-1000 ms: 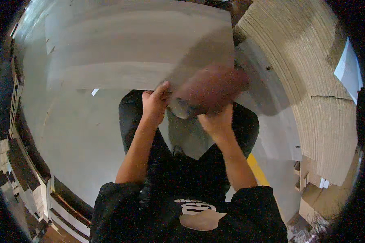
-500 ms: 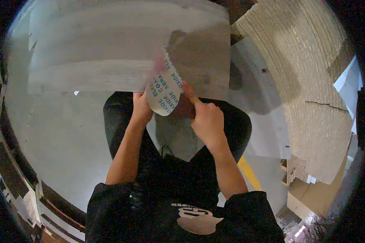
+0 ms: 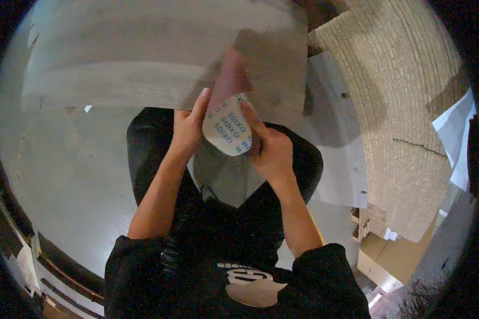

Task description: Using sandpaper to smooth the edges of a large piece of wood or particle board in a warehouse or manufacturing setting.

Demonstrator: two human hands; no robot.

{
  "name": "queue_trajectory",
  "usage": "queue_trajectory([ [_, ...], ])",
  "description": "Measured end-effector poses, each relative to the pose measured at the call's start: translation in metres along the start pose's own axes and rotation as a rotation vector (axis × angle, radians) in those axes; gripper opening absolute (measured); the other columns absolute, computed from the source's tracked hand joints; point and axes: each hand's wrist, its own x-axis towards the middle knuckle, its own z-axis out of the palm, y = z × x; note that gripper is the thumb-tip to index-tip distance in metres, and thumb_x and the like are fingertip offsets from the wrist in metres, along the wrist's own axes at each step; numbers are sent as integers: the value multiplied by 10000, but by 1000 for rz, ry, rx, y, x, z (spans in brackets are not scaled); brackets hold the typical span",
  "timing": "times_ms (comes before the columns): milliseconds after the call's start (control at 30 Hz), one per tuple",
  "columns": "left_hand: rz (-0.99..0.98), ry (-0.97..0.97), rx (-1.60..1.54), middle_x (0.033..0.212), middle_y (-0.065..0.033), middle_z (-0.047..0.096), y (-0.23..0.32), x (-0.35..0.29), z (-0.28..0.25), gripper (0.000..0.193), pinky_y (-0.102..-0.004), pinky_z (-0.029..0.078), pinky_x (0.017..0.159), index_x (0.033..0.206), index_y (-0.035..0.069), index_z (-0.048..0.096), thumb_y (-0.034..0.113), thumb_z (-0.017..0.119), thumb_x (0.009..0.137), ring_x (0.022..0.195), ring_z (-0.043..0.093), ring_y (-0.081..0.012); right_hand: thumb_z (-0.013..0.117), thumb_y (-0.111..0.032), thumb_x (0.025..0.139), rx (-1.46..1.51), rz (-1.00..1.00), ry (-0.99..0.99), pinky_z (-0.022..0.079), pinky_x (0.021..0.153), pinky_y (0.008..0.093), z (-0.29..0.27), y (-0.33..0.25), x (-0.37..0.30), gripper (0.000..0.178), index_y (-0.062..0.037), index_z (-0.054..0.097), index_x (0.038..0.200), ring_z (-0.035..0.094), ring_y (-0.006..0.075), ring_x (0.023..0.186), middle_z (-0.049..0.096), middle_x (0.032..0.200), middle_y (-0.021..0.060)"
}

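A curled sheet of sandpaper point(image 3: 228, 130) is between my hands, over the near edge of a wood-grain panel point(image 3: 117, 80). Its pale backing with blue print bulges toward me, and its reddish grit side shows at the far end, somewhat blurred. At its left edge, my left hand point(image 3: 189, 127) is closed with the thumb pointing up; its other fingers are mostly hidden. My right hand point(image 3: 274, 151) grips the sheet's right side, with the index finger laid along the backing and the remaining fingers curled underneath.
To the right lies a large rough-grained tan sheet point(image 3: 394, 106), over a smooth grey sheet point(image 3: 338, 175). Light blue paper point(image 3: 455, 127) hangs at the far right. A cardboard box point(image 3: 388, 260) stands at lower right. My knees are beneath the panel's near edge.
The sandpaper has bent and turned, so more of its reddish side shows. My left thumb has come into view beside it. My right index finger has moved onto the backing.
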Motion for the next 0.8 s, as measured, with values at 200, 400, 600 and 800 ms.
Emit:
queue_trajectory([
  [200,-213,17,-205,1127,-81,685,12,-4,4,362,-296,513,883,1197,-26,658,289,666,1019,1025,642,-144,735,-210,797,116,82,85,536,568,504,38,14,-24,787,-283,461,1531,658,418,628,674,735,199],
  [400,-189,-36,-162,1048,-96,702,20,-2,8,354,-336,558,743,1178,-1,647,315,652,1017,875,690,-197,567,9,777,275,25,107,537,742,371,87,16,-106,448,31,632,1220,700,317,830,699,920,236],
  [600,-218,-26,-223,921,-89,695,23,-5,4,298,-304,521,577,1088,-3,626,290,618,1037,667,661,-180,391,-234,1105,1169,477,535,353,628,277,69,-35,-135,371,-69,484,786,438,145,661,450,721,32],
  [800,-230,-55,-230,974,-98,703,18,-5,11,299,-314,548,605,1131,-10,616,273,619,1035,703,675,-184,522,-209,1012,195,217,398,441,774,326,57,0,-73,175,-58,549,1095,567,239,849,573,894,94],
])
